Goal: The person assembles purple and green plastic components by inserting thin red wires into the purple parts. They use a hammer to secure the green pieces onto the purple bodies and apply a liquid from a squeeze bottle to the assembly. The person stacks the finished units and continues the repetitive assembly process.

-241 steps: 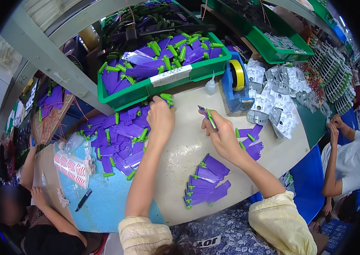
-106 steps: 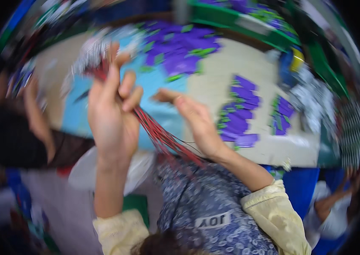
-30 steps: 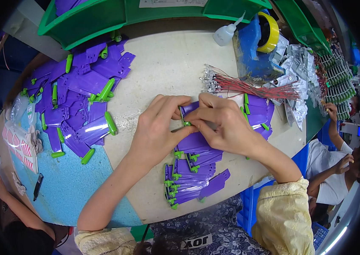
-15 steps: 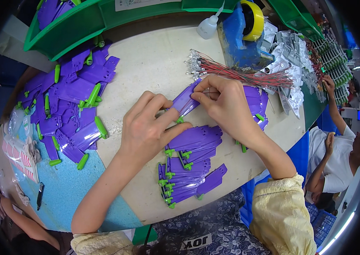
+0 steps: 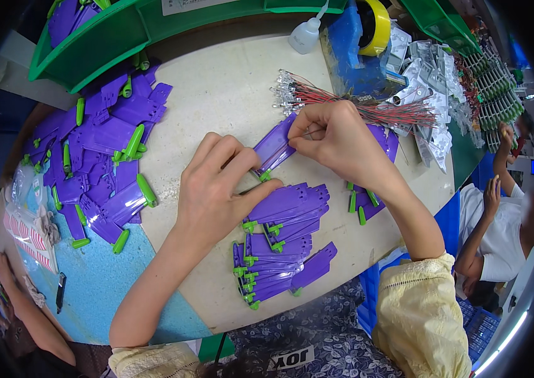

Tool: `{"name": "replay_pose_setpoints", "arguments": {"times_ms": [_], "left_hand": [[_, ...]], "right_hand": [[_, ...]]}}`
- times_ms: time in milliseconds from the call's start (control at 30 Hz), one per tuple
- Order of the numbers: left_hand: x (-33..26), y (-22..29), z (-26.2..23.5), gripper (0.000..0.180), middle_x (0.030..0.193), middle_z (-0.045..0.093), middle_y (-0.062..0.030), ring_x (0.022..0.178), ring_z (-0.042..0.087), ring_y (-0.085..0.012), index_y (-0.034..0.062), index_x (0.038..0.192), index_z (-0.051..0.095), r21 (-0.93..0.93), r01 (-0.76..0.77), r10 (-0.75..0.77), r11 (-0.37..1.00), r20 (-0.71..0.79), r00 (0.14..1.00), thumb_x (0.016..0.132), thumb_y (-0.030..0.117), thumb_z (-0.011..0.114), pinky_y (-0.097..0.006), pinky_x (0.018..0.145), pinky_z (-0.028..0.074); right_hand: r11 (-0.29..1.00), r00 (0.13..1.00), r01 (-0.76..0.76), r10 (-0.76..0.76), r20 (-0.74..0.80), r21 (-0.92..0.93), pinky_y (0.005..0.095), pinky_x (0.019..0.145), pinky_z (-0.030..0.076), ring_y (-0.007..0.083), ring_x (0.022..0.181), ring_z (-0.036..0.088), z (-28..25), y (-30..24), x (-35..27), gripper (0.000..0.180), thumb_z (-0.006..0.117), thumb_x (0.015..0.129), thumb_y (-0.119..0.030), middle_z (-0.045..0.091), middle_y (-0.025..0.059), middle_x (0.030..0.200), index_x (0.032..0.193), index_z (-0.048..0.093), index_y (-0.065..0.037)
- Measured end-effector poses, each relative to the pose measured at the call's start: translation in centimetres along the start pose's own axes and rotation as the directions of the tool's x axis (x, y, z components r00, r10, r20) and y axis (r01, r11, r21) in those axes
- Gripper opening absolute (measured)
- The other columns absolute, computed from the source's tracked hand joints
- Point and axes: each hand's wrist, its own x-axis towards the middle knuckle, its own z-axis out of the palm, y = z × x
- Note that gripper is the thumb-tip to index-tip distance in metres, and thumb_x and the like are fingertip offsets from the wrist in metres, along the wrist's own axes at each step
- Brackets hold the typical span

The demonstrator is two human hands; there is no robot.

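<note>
Spreading across the round beige worktable [image 5: 216,107], loose purple pieces wait; the left hand [image 5: 213,189] clamps one flat purple plastic blade [image 5: 274,146] mid-table while the right hand [image 5: 336,142] pinches its upper end. Steadying the base should help.

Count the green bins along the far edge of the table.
3 in view: a large green bin far left holding purple parts, another at top centre, and one far right. More may lie outside the picture.

Left hand [image 5: 213,189] and right hand [image 5: 336,142] share a grip on one purple plastic piece [image 5: 273,146]; red wire bundle [image 5: 355,107] just beyond, stacked pieces [image 5: 279,246] below.
</note>
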Motion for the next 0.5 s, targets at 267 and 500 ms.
{"name": "replay_pose_setpoints", "arguments": {"times_ms": [267,500], "left_hand": [[0.9,-0.8,-0.8,0.032,0.084,0.063,-0.0044,0.076,0.056,-0.0219,0.0033,0.070,0.065,-0.004,-0.126,0.125,0.992,0.109,0.986,0.058,0.019,0.089,-0.032,0.060,0.048],[2.3,-1.0,-0.5,0.034,0.105,0.074,-0.0050,0.077,0.054,-0.0227,0.0020,0.068,0.059,-0.126,-0.188,0.211,0.974,0.205,0.956,0.062,0.021,0.087,-0.032,0.065,0.049]], "right_hand": [[0.984,0.989,-0.144,0.147,-0.019,0.100,0.0332,0.062,0.053,0.0181,0.061,0.065,0.4,0.8,0.9,0.011,0.069,0.071,-0.003,0.068,0.0148,0.066,0.075,0.072,0.007],[0.870,0.820,0.339,-0.460,-0.342,-0.357,0.0343,0.053,0.047,0.0165,0.057,0.061,1.0,1.3,-0.3,0.011,0.073,0.075,-0.007,0.065,0.0093,0.062,0.071,0.070,0.003]]}}
